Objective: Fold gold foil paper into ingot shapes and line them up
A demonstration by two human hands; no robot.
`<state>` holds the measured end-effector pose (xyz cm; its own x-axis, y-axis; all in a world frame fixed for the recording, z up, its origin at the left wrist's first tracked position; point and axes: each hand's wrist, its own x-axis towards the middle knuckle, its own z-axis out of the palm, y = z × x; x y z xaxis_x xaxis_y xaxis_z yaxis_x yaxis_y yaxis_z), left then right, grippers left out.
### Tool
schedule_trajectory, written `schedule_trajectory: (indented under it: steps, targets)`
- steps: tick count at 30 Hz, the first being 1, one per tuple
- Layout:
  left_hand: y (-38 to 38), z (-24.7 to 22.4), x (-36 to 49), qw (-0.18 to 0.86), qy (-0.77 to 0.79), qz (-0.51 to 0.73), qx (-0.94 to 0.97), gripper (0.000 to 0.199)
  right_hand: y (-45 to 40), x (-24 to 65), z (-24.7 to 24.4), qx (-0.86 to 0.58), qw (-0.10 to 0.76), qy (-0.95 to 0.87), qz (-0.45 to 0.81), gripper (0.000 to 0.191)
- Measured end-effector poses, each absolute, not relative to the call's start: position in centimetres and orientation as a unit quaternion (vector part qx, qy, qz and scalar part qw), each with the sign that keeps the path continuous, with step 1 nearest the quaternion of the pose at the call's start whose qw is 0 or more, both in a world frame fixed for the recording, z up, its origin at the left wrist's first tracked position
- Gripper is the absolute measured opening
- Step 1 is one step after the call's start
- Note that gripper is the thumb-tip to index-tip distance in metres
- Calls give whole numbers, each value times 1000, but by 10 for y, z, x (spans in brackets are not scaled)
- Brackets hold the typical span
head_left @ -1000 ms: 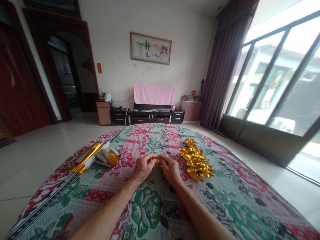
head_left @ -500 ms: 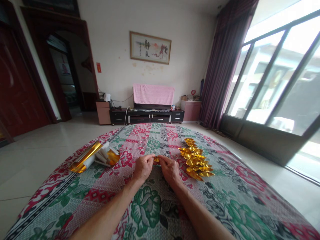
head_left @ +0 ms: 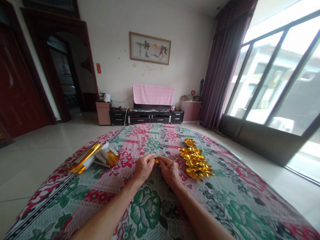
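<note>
In the head view, a small piece of gold foil point(head_left: 156, 160) sits directly between the left hand point(head_left: 144, 167) and the right hand point(head_left: 170, 169), pinched by thumb and fingers on each side. Neither hand is nearer; both touch it. Its long axis seems to run sideways from hand to hand, but the fingers cover its ends, so I cannot be sure.

Gold folded pieces point(head_left: 197, 162) lie in a row beyond the right hand, near it but apart. Rolled sheets point(head_left: 86, 160), gold and white, lie well apart from the left hand, toward the table's left edge.

The surface is a flowered cloth point(head_left: 146, 211) in green, pink and grey. Across the room stand a low black cabinet point(head_left: 141, 120) and a pink towel point(head_left: 153, 94) draped above it, with a framed picture point(head_left: 150, 48) on the wall, a purple curtain point(head_left: 220, 66) and bright windows point(head_left: 265, 76) to the right.
</note>
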<state>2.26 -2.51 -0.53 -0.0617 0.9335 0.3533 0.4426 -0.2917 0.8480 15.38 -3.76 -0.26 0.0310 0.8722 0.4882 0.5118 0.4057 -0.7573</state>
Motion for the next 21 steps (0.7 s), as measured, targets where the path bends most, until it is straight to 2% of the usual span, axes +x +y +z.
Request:
schedule_trajectory:
  steps: [12,21]
  targets:
    - [-28,-1,23,217,546,473,656,23,-35,154,-4,-527,498,-663,184,29]
    - [-30,1,21,174,579,462,649,25,-37,154,-6,-477,488,-710,175,28]
